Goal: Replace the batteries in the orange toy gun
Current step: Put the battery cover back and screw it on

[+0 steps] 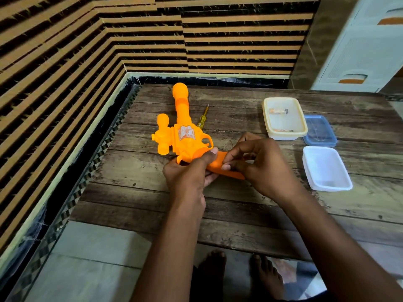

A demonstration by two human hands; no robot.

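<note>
The orange toy gun lies on the wooden table with its barrel pointing away from me. My left hand grips the gun where the body meets the handle. My right hand pinches the orange handle with its fingertips. Whether a battery cover is on or off is hidden by my fingers. A yellow screwdriver rests beside the barrel. Two batteries lie in a cream tub at the right.
A blue lid lies right of the cream tub. A white tub stands nearer me on the right. The table sits in a corner of striped walls. My bare feet show below the table's front edge.
</note>
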